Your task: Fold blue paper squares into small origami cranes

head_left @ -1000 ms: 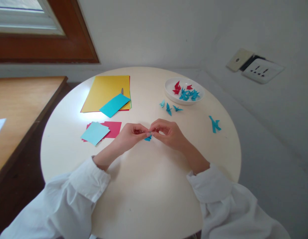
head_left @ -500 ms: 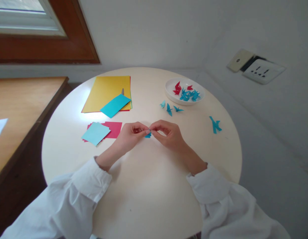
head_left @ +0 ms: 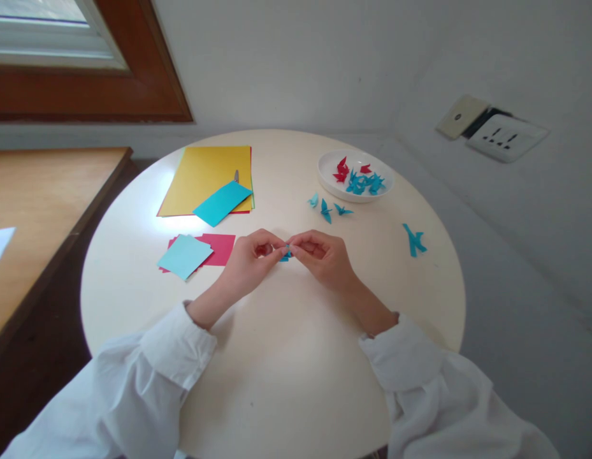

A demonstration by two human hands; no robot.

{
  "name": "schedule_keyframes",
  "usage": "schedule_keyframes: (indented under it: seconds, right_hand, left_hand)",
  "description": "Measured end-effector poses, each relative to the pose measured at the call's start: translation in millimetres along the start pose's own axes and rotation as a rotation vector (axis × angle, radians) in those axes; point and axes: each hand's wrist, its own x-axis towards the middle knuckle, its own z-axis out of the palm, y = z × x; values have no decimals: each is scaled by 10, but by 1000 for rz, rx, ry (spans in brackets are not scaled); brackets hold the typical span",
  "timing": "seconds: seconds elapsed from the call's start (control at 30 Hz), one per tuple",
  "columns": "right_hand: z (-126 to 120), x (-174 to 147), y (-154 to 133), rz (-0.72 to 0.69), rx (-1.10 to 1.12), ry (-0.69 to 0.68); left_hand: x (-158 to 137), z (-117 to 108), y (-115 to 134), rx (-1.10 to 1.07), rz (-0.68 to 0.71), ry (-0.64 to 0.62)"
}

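Blue paper shifted slightly, pinched by both hands' fingers; dish holds folded birds.

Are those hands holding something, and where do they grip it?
Yes: the left hand and right hand pinch a small blue paper, apparently near its upper end as pictured. The fingers hide the exact spot.
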Motion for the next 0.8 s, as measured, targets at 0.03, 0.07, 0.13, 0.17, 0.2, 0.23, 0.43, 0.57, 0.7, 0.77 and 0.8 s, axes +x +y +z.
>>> schedule_keyframes:
  seconds: [0.03,0.07,0.13,0.17,0.2,0.23,0.43,0.57,0.7,0.77,0.8]
  right_hand:
    - [2,1,3,5,3,-1]
    - [3,1,6,10,6,-3]
    - [5,3,11,13,12,-8]
    - [6,4,13,13,15,-10]
    - [6,5,15,13,20,-11]
    - [6,7,16,14,25,-13]
    - [14,21,24,21,41,-24]
    - [24,29,27,21,39,-18]
    - [35,36,28,40,47,-19]
    - [41,41,25,51,47,-20]
    - [43,43,22,53,44,-18]
  left_hand:
    - [0,0,-5,3,11,4]
    - [0,-1,-11,5,24,6]
    - [-2,-2,-18,9,48,9]
    - [-2,-3,-19,14,58,10]
    - [-3,-3,-19,20,64,11]
    - [-4,-3,-19,29,69,13]
    - [-5,1,-43,84,147,45]
    - [-15,3,-70,176,263,77]
    - [-25,-1,-71,266,338,83]
    - [-28,-4,-69,309,373,80]
    - [-29,-6,-69,329,388,77]
